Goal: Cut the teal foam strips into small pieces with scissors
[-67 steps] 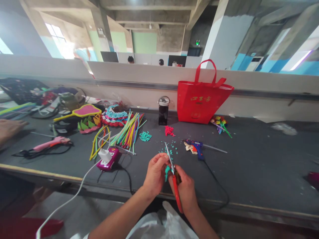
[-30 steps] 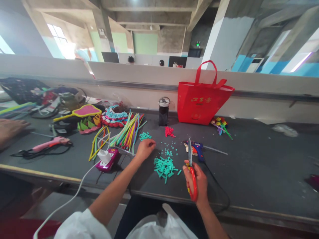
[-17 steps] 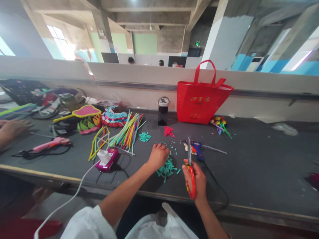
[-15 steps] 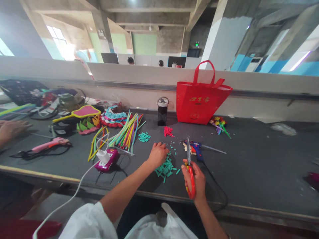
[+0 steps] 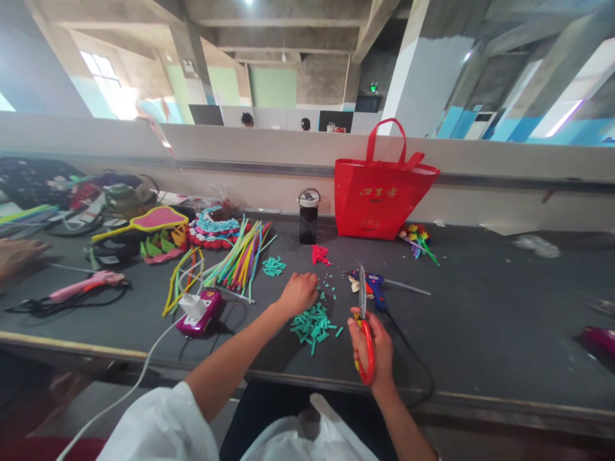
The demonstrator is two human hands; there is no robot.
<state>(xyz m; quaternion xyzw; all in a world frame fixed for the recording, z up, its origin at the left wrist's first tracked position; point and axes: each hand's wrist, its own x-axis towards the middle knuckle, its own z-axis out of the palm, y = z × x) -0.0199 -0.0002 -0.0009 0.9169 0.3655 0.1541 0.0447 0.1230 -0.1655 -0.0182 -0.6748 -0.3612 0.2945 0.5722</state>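
My right hand (image 5: 381,349) holds a pair of scissors (image 5: 368,358) by the red handles, with the blades pointing away from me and looking closed together. My left hand (image 5: 298,294) rests low over the table, fingers curled downward; anything in its fingertips is hidden. Just below it lies a loose pile of teal strips (image 5: 314,326), with tiny teal bits scattered to its right. Beyond are a smaller heap of teal pieces (image 5: 273,266) and a heap of pinkish-red pieces (image 5: 319,255). A blue glue gun (image 5: 377,291) with a glue stick lies past the scissors.
A red bag (image 5: 379,205) and a dark bottle (image 5: 308,221) stand by the partition. To the left are colourful pipe cleaners (image 5: 240,259), a purple power socket (image 5: 206,312) with a white cord, and a pink glue gun (image 5: 86,286). Another person's hand (image 5: 19,256) shows at far left.
The whole view has shifted slightly, so things sit a little further left. My left hand stays by the teal pile, and my right hand keeps the scissors.
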